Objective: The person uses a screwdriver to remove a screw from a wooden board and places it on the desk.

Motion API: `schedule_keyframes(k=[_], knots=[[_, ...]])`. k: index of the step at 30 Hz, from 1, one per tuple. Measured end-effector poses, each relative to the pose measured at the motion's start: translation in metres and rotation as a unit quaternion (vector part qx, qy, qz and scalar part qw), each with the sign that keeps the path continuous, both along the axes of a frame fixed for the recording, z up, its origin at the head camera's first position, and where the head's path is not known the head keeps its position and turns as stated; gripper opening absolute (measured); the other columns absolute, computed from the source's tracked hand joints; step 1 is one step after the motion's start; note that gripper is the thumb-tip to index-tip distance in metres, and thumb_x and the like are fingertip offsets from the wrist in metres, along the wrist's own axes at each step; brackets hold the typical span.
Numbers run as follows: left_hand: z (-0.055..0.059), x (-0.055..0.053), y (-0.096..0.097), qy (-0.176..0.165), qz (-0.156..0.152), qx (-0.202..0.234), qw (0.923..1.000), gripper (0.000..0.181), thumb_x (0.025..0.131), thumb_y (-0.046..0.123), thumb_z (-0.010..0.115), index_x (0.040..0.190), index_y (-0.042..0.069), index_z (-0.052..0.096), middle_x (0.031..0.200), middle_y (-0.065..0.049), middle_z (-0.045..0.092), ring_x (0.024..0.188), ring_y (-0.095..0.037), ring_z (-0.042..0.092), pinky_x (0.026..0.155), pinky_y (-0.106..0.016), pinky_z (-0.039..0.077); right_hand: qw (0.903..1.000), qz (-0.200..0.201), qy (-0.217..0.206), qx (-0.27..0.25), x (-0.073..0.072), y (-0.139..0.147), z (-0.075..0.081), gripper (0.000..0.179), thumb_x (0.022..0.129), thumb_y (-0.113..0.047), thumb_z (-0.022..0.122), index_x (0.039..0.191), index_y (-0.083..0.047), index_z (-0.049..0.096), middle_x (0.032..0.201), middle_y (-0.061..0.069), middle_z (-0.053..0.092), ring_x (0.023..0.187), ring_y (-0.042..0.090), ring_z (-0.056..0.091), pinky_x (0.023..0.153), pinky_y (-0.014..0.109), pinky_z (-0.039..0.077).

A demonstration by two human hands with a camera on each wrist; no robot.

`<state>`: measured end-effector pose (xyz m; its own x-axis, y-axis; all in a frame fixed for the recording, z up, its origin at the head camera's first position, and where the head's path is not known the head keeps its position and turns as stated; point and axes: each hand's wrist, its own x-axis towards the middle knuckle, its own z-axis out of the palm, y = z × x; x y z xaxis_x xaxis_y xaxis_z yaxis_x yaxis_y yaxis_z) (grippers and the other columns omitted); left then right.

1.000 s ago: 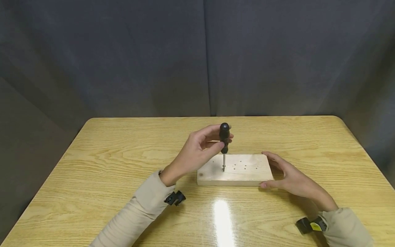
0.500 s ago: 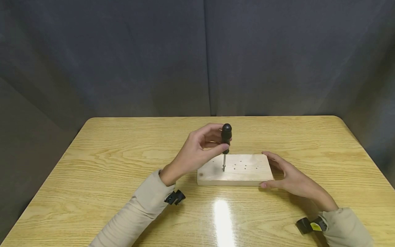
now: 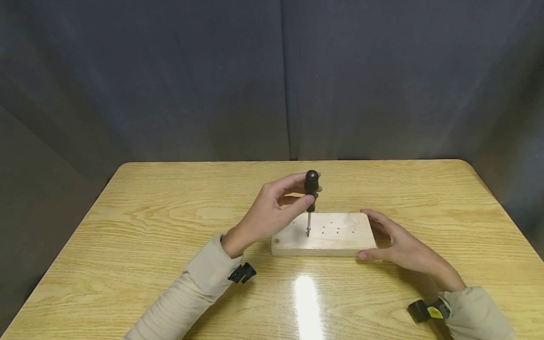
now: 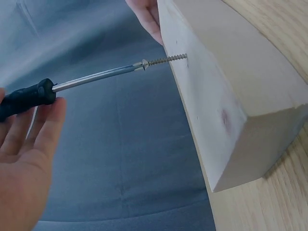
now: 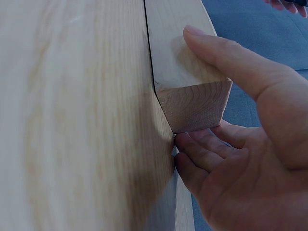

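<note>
My left hand (image 3: pixel 272 208) holds a black-handled screwdriver (image 3: pixel 311 182) nearly upright between thumb and fingers. Its metal shaft (image 4: pixel 96 79) meets the head of a screw (image 4: pixel 166 60), whose threaded tip stands in the face of a pale wooden block (image 3: pixel 323 241). Much of the screw's thread shows above the wood. Several small holes dot the block's top, and a dark knot marks its near left corner. At the block's right end, my right hand (image 3: pixel 399 245) grips it, thumb on the near side and fingers round the far side, as the right wrist view shows.
The block lies flat on a wood-grain table (image 3: pixel 170 208). A dark curtain (image 3: pixel 212 80) hangs behind the table's far edge. Black wrist cameras sit at both cuffs, and a bright light reflection (image 3: pixel 308 307) falls on the tabletop in front of the block.
The screwdriver's handle has tilted slightly right since the first frame, while the left fingers shift around it. The right hand and the block stay in place.
</note>
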<state>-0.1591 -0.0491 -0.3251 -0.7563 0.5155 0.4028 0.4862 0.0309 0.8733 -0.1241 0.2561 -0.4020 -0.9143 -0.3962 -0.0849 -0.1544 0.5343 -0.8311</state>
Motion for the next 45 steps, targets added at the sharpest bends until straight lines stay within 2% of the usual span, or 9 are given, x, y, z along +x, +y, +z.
schedule_keyframes(k=[3,6,11,17,24,33,37,41,45], knots=[[0.0001,-0.0004,0.0005,0.004,-0.013,0.006,0.9999,0.037,0.096,0.002,0.060,0.133,-0.001,0.058,0.117,-0.021,0.069,0.107,-0.032,0.069,0.090,-0.030,0.059,1.0000,-0.001,-0.001,-0.001,-0.0001,-0.0002,0.0002,0.100,0.082,-0.025,0.082,0.156,-0.002,0.019,0.157,0.029,0.030,0.143,0.053,0.029,0.110,0.071,0.027],[0.0000,-0.0005,0.0002,0.010,-0.012,0.005,0.9999,0.036,0.096,0.001,0.062,0.131,-0.001,0.058,0.115,-0.022,0.070,0.103,-0.029,0.071,0.089,-0.030,0.059,1.0000,-0.002,-0.002,-0.003,-0.0003,-0.0003,0.0003,0.100,0.082,-0.025,0.082,0.156,-0.001,0.019,0.157,0.029,0.029,0.143,0.053,0.028,0.110,0.072,0.026],[0.0017,0.0006,-0.0004,0.012,0.008,-0.004,0.9999,0.036,0.093,0.002,0.067,0.128,0.001,0.060,0.111,-0.019,0.071,0.099,-0.023,0.072,0.086,-0.030,0.060,1.0000,-0.002,-0.002,-0.002,-0.0004,-0.0004,0.0002,0.101,0.082,-0.025,0.083,0.156,-0.001,0.019,0.157,0.029,0.029,0.143,0.053,0.028,0.110,0.072,0.026],[0.0016,0.0008,0.0009,0.006,0.034,0.000,0.9994,0.040,0.089,0.002,0.071,0.128,0.003,0.061,0.107,-0.018,0.072,0.097,-0.025,0.072,0.083,-0.029,0.061,1.0000,-0.001,-0.004,-0.001,0.0003,-0.0002,-0.0002,0.101,0.082,-0.026,0.082,0.157,-0.002,0.019,0.157,0.028,0.030,0.143,0.053,0.028,0.109,0.072,0.027],[-0.0039,0.0007,0.0012,0.041,0.047,0.000,0.9980,0.036,0.095,0.005,0.064,0.130,0.001,0.061,0.112,-0.018,0.073,0.100,-0.024,0.073,0.080,-0.029,0.061,1.0000,-0.001,-0.004,0.001,-0.0001,0.0001,-0.0014,0.100,0.082,-0.026,0.082,0.157,-0.003,0.019,0.157,0.027,0.031,0.143,0.052,0.028,0.110,0.071,0.028],[-0.0009,0.0006,-0.0003,0.042,0.062,0.019,0.9970,0.038,0.089,0.001,0.071,0.126,-0.001,0.062,0.103,-0.020,0.073,0.091,-0.028,0.073,0.077,-0.030,0.062,1.0000,0.003,0.000,-0.005,-0.0011,0.0017,-0.0024,0.100,0.082,-0.025,0.083,0.156,-0.003,0.019,0.157,0.027,0.031,0.143,0.053,0.027,0.110,0.071,0.027],[-0.0011,0.0009,-0.0015,0.041,0.077,0.014,0.9961,0.034,0.092,0.004,0.068,0.125,-0.001,0.063,0.102,-0.018,0.074,0.091,-0.028,0.073,0.077,-0.029,0.062,1.0000,0.003,0.002,-0.006,-0.0009,0.0016,-0.0025,0.100,0.082,-0.025,0.083,0.156,-0.003,0.020,0.156,0.027,0.031,0.143,0.053,0.028,0.110,0.071,0.027],[-0.0001,0.0016,-0.0031,0.035,0.070,0.004,0.9969,0.033,0.097,0.006,0.063,0.129,0.000,0.062,0.110,-0.018,0.073,0.097,-0.025,0.073,0.080,-0.027,0.061,1.0000,0.002,0.002,-0.002,-0.0011,0.0018,-0.0022,0.100,0.081,-0.025,0.083,0.156,-0.003,0.020,0.156,0.028,0.031,0.143,0.053,0.028,0.110,0.071,0.027],[0.0025,0.0016,-0.0043,0.035,0.056,-0.011,0.9977,0.037,0.096,0.005,0.063,0.133,0.000,0.060,0.115,-0.018,0.072,0.101,-0.025,0.072,0.082,-0.027,0.061,1.0000,0.002,0.002,0.001,-0.0016,0.0015,-0.0018,0.101,0.081,-0.025,0.083,0.156,-0.002,0.019,0.156,0.027,0.031,0.143,0.053,0.028,0.110,0.071,0.027]])
